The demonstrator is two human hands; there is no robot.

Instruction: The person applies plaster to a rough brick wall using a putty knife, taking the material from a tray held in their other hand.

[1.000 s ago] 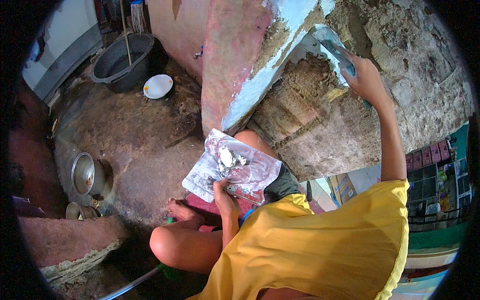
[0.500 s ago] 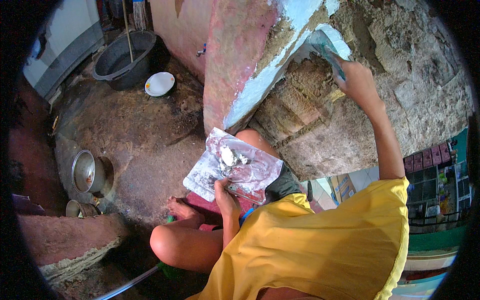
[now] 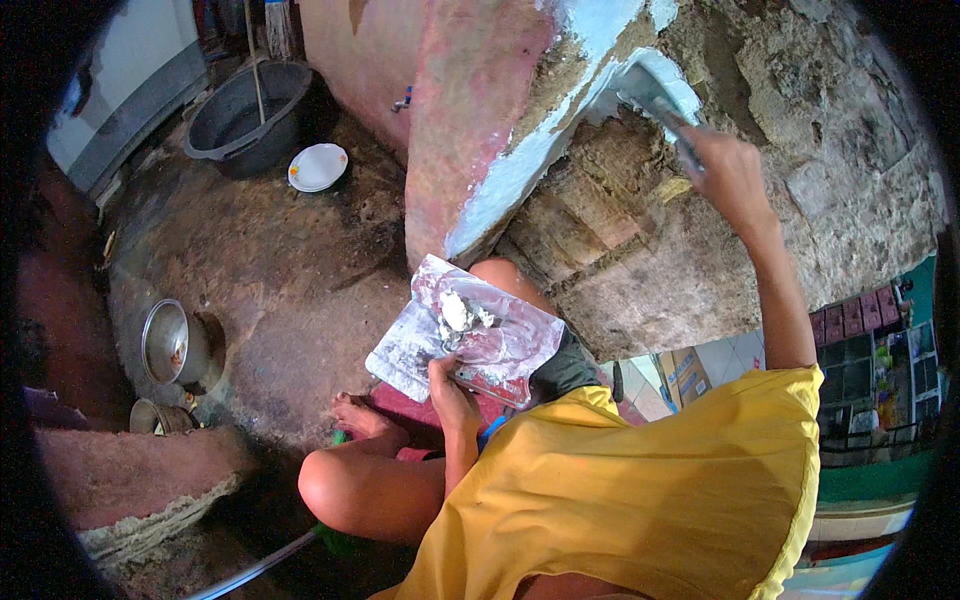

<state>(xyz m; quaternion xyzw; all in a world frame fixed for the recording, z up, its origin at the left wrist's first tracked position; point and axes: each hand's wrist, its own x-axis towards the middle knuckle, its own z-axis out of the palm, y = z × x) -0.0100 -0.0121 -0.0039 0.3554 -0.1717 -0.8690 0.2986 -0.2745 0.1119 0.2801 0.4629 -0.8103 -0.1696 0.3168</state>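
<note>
Closed around the handle of a putty knife [image 3: 652, 103], my right hand [image 3: 728, 172] is raised at the wall, and the blade lies against a band of wet white plaster [image 3: 510, 185]. That band runs along the edge between a pink painted wall face and rough bare masonry [image 3: 680, 255]. Low over my lap, my left hand [image 3: 452, 392] grips a flat board [image 3: 520, 345] smeared with white, its thumb on top. A lump of white plaster [image 3: 457, 312] sits on the board's middle. The fingers beneath the board are hidden.
A large black basin [image 3: 245, 125] holding a stick stands at the far left, with a white plate [image 3: 319, 167] beside it. Nearer are a metal pot [image 3: 176, 343] and a smaller container [image 3: 160, 417]. A tap [image 3: 402, 99] juts from the pink wall [image 3: 360, 60].
My right hand has shifted slightly right and down, drawing the putty knife along the plaster and turning its blade. My left hand and the board stay almost in place.
</note>
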